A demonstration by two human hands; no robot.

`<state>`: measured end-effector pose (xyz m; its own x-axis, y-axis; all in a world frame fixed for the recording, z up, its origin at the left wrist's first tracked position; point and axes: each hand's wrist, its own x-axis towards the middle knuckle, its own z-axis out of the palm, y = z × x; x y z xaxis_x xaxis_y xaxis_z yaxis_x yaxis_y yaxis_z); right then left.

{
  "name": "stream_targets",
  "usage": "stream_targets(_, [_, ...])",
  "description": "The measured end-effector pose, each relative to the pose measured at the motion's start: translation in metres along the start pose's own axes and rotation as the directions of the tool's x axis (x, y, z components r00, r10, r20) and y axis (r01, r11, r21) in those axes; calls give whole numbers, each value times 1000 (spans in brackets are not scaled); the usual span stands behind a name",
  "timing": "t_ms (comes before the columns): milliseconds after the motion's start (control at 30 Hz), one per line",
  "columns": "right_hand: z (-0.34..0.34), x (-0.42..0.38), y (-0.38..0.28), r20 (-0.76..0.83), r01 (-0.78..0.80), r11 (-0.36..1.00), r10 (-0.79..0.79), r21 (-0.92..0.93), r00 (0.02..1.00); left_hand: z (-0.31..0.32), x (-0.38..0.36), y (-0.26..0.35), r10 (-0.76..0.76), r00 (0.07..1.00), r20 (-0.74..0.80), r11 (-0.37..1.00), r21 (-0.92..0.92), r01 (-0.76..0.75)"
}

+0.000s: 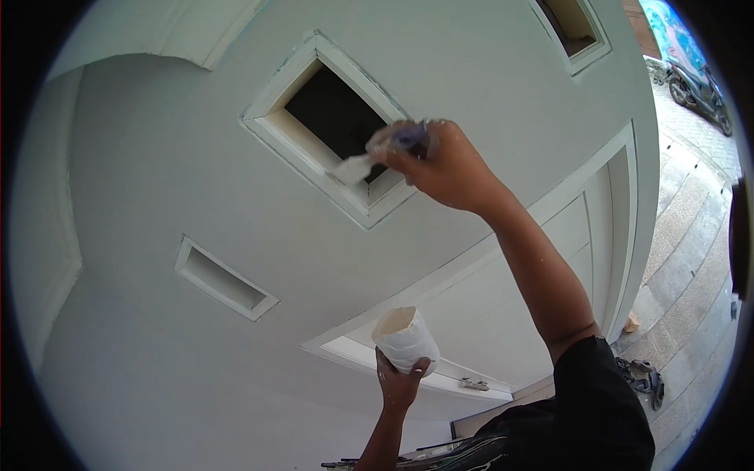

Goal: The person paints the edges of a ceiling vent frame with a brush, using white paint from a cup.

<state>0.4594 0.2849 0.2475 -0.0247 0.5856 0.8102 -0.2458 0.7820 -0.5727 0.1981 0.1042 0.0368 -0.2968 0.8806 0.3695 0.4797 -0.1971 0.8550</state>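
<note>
A white-coated paintbrush (pixel 355 169) is gripped in my right hand (pixel 448 161), raised to a square opening in the wall. The bristles overlap the lower inner edge of its white frame (pixel 259 118) in this view and look slightly blurred. White specks dot the fingers. Lower down, my left hand (pixel 400 385) is wrapped round the base of a white paint container (pixel 407 341), which is tilted a little with its mouth facing up.
Around the opening runs a pale grey wall (pixel 165 173). A narrow framed recess (pixel 226 279) is at left, another framed opening (pixel 572 31) at upper right. Below stands a white door (pixel 542 251) with a handle (pixel 473 384). Sandals (pixel 646 383) and a motorcycle (pixel 699 94) are on the paving.
</note>
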Motion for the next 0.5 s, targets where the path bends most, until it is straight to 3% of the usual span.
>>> stream_targets(33, [3, 4, 0, -2, -2, 1000, 2, 4, 1000, 0, 0, -3, -2, 1000, -1, 1000, 5, 2])
stream_targets(100, [20, 24, -2, -166, 140, 988, -149, -65, 975, 0, 1, -10, 45, 999, 9, 998, 41, -45])
stream_targets(200, [45, 42, 7, -131, 212, 973, -224, -96, 966, 0, -1, -12, 69, 997, 20, 995, 70, -70])
stream_targets(267, [37, 35, 5, -84, 152, 983, -161, -103, 983, -1, -3, -8, 51, 999, 19, 997, 54, -52])
stream_targets(333, [20, 25, 3, -68, 83, 994, -78, 72, 995, 1, -3, -9, 27, 1000, 11, 999, 30, -28])
stream_targets(367, [17, 24, 0, -65, 79, 994, -75, 71, 995, -1, -2, -11, 24, 1000, 11, 999, 31, -24])
stream_targets(433, [13, 21, -9, -185, -103, 994, 108, 32, 977, 0, -2, -12, 20, 1000, 6, 999, 35, -20])
stream_targets(467, [18, 26, -5, -184, -105, 994, 110, 38, 977, 2, -1, -11, 21, 1000, 9, 1000, 17, -21])
stream_targets(500, [28, 34, 0, -196, -41, 994, 20, -100, 980, 2, -2, -10, 23, 1000, 11, 1000, 2, -23])
